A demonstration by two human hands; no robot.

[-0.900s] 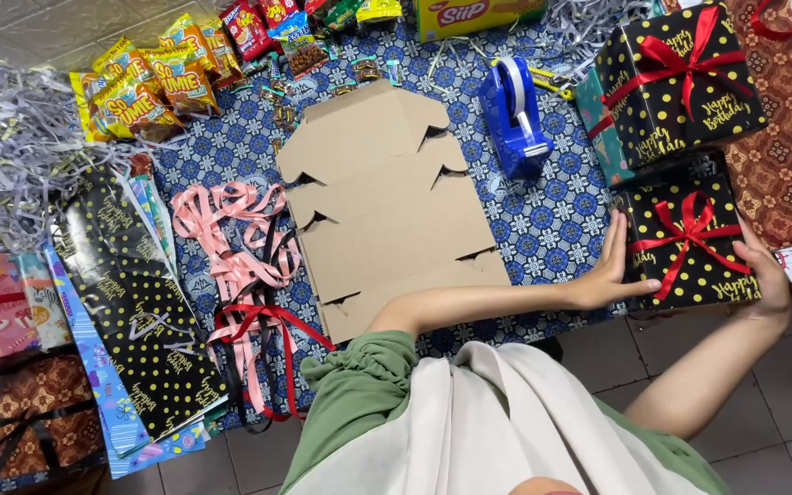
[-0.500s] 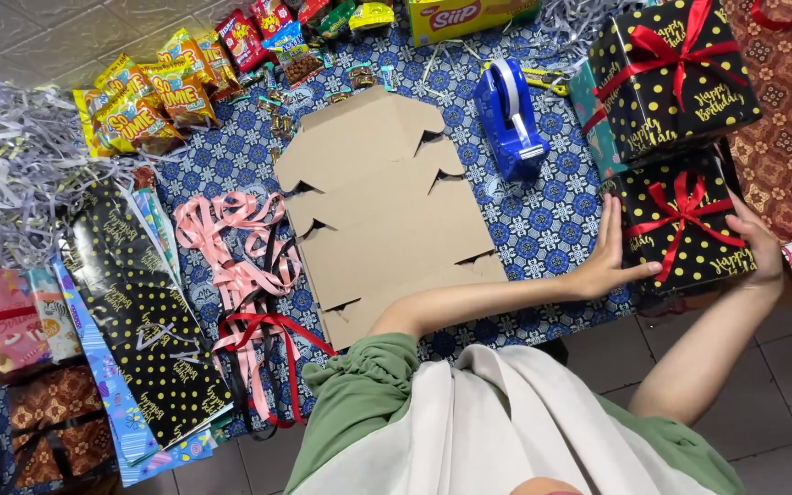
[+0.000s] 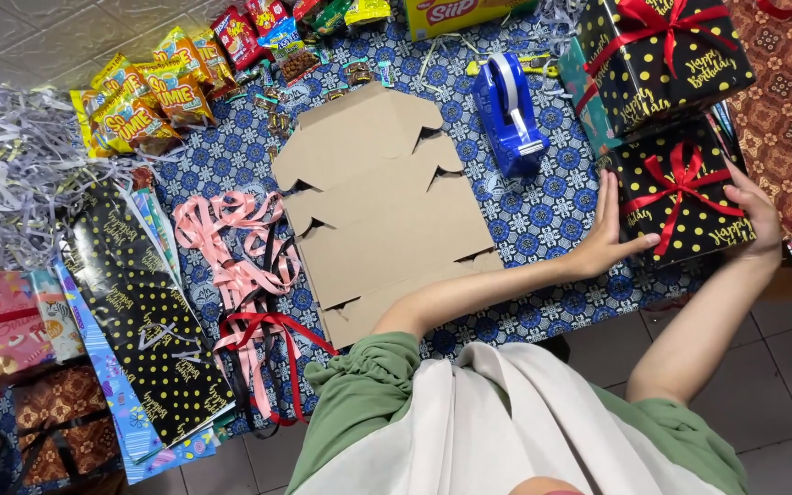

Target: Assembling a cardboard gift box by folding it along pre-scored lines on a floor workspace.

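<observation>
A black gift box (image 3: 685, 197) with gold dots and a red ribbon bow sits at the right on the blue patterned cloth (image 3: 543, 220). My left hand (image 3: 609, 234) presses flat against its left side, and my right hand (image 3: 753, 211) cups its right side, so both hands grip it. A second, larger black dotted box (image 3: 662, 60) with a red bow stands just behind it, touching it. A flattened brown cardboard box (image 3: 382, 197) lies in the middle of the cloth.
A blue tape dispenser (image 3: 509, 115) stands behind the cardboard. Pink and red ribbons (image 3: 245, 275) lie left of it, beside black dotted wrapping paper (image 3: 144, 321). Snack packets (image 3: 144, 92) line the far edge, shredded paper (image 3: 11, 165) at left. Brown patterned paper (image 3: 790, 101) lies at right.
Both hands have stayed on the small black box, which has shifted slightly toward the larger box. The view has drifted a little to the right.
</observation>
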